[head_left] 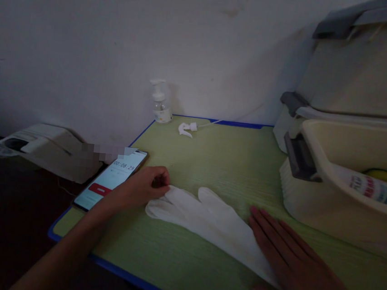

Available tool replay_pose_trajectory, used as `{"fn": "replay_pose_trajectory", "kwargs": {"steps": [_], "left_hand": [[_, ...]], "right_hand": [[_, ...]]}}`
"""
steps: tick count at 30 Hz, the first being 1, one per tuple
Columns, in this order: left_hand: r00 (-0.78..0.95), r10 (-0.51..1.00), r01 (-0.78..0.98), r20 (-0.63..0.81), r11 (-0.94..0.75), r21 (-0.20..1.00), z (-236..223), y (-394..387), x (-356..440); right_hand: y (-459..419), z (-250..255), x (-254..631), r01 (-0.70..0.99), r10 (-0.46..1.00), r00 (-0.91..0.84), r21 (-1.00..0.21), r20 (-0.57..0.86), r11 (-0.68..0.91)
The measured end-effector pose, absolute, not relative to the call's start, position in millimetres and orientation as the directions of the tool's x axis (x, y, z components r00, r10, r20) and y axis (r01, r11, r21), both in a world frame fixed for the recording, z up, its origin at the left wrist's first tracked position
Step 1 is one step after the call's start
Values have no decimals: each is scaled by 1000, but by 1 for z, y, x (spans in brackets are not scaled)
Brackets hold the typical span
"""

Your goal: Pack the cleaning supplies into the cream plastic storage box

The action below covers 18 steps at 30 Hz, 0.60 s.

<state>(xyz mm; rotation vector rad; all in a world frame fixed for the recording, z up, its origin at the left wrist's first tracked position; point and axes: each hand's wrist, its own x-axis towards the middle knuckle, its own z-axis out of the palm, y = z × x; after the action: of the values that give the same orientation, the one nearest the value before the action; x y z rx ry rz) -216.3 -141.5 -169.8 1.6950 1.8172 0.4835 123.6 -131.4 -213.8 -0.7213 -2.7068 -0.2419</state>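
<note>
A white disposable glove (207,219) lies flat on the green tabletop, its fingers to the left and its cuff to the right. My left hand (147,184) pinches the tip of one glove finger between thumb and forefinger. Stretched out flat, my right hand (292,259) rests over the cuff end and hides part of it. Under my left forearm a phone (95,190) with a lit timer screen is partly covered.
Against the wall stands a clear pump bottle (162,110), with a white spray trigger head (188,128) lying near it. A cream plastic bin (298,196) holding a printed white item (374,187) occupies the right. Beyond the table's left edge is a white box-like object (52,149).
</note>
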Motion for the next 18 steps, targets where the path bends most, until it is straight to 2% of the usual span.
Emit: {"fn": "replay_pose_trajectory", "kwargs": {"steps": [4, 9, 18], "left_hand": [[25, 991, 743, -131, 69, 666, -163, -143, -218], [73, 981, 743, -181, 67, 665, -162, -145, -221], [79, 966, 777, -246, 95, 623, -168, -145, -222]], "right_hand": [[-132, -212, 122, 497, 434, -825, 100, 361, 862], [-132, -211, 122, 497, 424, -834, 147, 354, 855], [-132, -215, 125, 506, 448, -821, 88, 355, 858]]}}
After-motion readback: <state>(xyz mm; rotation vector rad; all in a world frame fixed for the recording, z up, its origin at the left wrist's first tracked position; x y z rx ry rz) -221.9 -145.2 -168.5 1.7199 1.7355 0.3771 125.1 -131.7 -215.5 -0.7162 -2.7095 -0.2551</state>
